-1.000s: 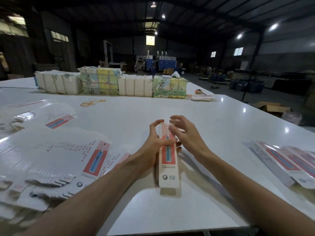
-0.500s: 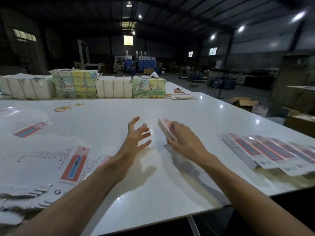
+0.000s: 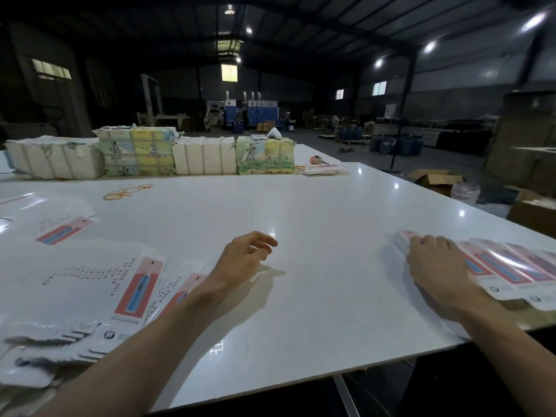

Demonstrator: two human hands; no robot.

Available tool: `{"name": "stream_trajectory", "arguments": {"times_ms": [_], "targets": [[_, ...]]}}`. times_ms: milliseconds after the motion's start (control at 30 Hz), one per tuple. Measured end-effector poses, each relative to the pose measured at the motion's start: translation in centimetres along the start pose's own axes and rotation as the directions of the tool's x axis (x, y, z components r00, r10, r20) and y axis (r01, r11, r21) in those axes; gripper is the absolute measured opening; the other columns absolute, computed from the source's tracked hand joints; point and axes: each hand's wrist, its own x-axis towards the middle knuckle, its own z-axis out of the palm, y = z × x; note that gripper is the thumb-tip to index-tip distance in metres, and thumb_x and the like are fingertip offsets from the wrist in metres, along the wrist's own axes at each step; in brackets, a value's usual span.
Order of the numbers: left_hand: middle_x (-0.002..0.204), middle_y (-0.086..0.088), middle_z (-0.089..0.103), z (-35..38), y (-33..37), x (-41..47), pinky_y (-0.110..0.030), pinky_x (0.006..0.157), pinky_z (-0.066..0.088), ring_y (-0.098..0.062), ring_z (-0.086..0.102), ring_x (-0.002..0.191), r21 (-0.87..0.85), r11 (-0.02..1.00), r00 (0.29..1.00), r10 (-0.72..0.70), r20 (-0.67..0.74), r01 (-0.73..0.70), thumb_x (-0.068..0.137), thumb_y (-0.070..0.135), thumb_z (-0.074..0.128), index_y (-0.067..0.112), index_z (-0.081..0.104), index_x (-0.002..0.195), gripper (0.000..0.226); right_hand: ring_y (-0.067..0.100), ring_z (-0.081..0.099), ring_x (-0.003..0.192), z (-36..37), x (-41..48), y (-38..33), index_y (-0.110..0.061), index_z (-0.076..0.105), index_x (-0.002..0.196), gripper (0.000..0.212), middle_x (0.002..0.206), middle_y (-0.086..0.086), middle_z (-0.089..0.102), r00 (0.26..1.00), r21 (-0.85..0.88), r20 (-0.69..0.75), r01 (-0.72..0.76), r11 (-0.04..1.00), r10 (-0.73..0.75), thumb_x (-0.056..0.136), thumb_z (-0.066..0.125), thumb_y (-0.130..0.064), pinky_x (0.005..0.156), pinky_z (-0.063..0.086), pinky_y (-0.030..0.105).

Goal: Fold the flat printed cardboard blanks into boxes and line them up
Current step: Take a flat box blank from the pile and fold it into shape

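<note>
White desk: smooth, v. glossy, mirrors ceiling lights. Cardboard blanks at 9 o'clock: printed, slight sheen. Folded boxes at 3: glossy card w/ glare. Far bundles at 12: matt paper wrap, torn. Floor cartons at 2: plain brown cardboard.

Surface: white glossy table, with ceiling lamps reflected in it.
Near edge, my left: fanned pile of flat blanks, overlapping, printed red and blue.
Farther out, my left: single blank, apart from the pile.
Beyond it: loose rubber bands, yellow-orange.
Far edge: four wrapped bundles, in a row, side by side.
Right of the bundles: thin stack of cards, with a small orange item just behind.
Near edge, my right: folded boxes, laid side by side, touching.
</note>
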Motion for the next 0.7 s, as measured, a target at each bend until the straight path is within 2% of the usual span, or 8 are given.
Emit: {"name": "stream_trajectory", "arguments": {"times_ms": [100, 267, 367, 433, 500, 567, 633, 700], "targets": [[0.102, 0.0, 0.075, -0.1, 0.2, 0.0, -0.016, 0.073, 0.054, -0.009, 0.07, 0.085, -0.007, 1.0, 1.0, -0.003, -0.006, 0.003, 0.097, 0.004, 0.06, 0.029, 0.079, 0.1, 0.032, 0.028, 0.044, 0.143, -2.1, 1.4, -2.7, -0.014, 0.044, 0.148, 0.043, 0.155, 0.01, 0.045, 0.996, 0.095, -0.042, 0.081, 0.992, -0.077, 0.11, 0.049, -0.033, 0.123, 0.033, 0.044], [0.098, 0.004, 0.075, -0.4, 0.8, 0.0, -0.024, 0.072, 0.059, -0.003, 0.07, 0.08, 0.065, 0.998, 0.999, -0.01, -0.052, 0.013, 0.098, 0.01, 0.062, 0.033, 0.079, 0.096, 0.029, 0.031, 0.065, 0.101, -6.1, 3.6, -13.9, -0.014, 0.063, 0.11, 0.021, 0.109, 0.007, 0.068, 0.921, 0.416, -0.275, 0.372, 0.83, -0.276, 0.105, 0.049, -0.029, 0.08, 0.053, 0.039], [0.1, 0.003, 0.076, -1.8, 1.7, 0.4, -0.027, 0.076, 0.061, -0.011, 0.073, 0.084, 0.128, 0.989, 0.994, -0.068, -0.089, 0.079, 0.098, 0.014, 0.062, 0.03, 0.077, 0.102, 0.022, 0.033, 0.065, 0.08, -6.0, 2.7, -19.2, -0.014, 0.063, 0.099, 0.02, 0.089, 0.005, 0.071, 0.895, 0.52, -0.331, 0.437, 0.734, -0.299, 0.103, 0.048, -0.027, 0.064, 0.046, 0.036], [0.102, 0.001, 0.075, -3.4, 2.1, 0.7, -0.026, 0.074, 0.058, -0.012, 0.072, 0.086, 0.261, 0.955, 0.986, -0.116, -0.116, 0.143, 0.098, 0.019, 0.064, 0.029, 0.074, 0.104, 0.015, 0.033, 0.064, 0.079, -4.6, 2.0, -20.7, -0.014, 0.061, 0.102, 0.017, 0.086, 0.005, 0.07, 0.893, 0.55, -0.317, 0.448, 0.704, -0.321, 0.102, 0.046, -0.023, 0.062, 0.04, 0.037], [0.109, 0.0, 0.072, -5.5, 2.4, 0.8, -0.029, 0.081, 0.054, -0.018, 0.069, 0.098, 0.459, 0.863, 0.978, -0.18, -0.106, 0.209, 0.099, 0.026, 0.066, 0.027, 0.071, 0.109, 0.011, 0.033, 0.063, 0.084, -3.3, 2.1, -20.8, -0.015, 0.062, 0.108, 0.019, 0.087, 0.006, 0.07, 0.897, 0.615, -0.282, 0.442, 0.654, -0.341, 0.101, 0.045, -0.021, 0.066, 0.042, 0.038], [0.114, -0.006, 0.069, -7.5, 2.9, 0.6, -0.034, 0.087, 0.049, -0.029, 0.067, 0.112, 0.651, 0.711, 0.954, -0.292, -0.071, 0.267, 0.1, 0.036, 0.066, 0.02, 0.069, 0.111, 0.02, 0.031, 0.061, 0.085, -2.7, 2.5, -20.5, -0.018, 0.064, 0.108, 0.019, 0.086, 0.005, 0.071, 0.903, 0.675, -0.285, 0.428, 0.601, -0.322, 0.101, 0.046, -0.021, 0.067, 0.039, 0.037], [0.122, -0.014, 0.068, -9.2, 3.4, -0.1, -0.039, 0.09, 0.05, -0.035, 0.064, 0.118, 0.795, 0.509, 0.908, -0.401, -0.12, 0.33, 0.098, 0.049, 0.068, 0.011, 0.065, 0.123, 0.046, 0.029, 0.062, 0.085, -2.4, 2.7, -20.5, -0.019, 0.066, 0.105, 0.019, 0.087, 0.003, 0.072, 0.909, 0.719, -0.275, 0.411, 0.561, -0.313, 0.1, 0.048, -0.02, 0.067, 0.038, 0.037], [0.131, -0.014, 0.063, -10.5, 3.9, -1.4, -0.039, 0.093, 0.051, -0.033, 0.061, 0.119, 0.867, 0.296, 0.866, -0.431, -0.253, 0.401, 0.09, 0.063, 0.071, 0.009, 0.057, 0.134, 0.071, 0.028, 0.063, 0.085, -2.4, 2.7, -20.5, -0.02, 0.067, 0.102, 0.019, 0.087, 0.001, 0.073, 0.913, 0.765, -0.25, 0.39, 0.513, -0.322, 0.099, 0.048, -0.019, 0.069, 0.044, 0.037]]}}
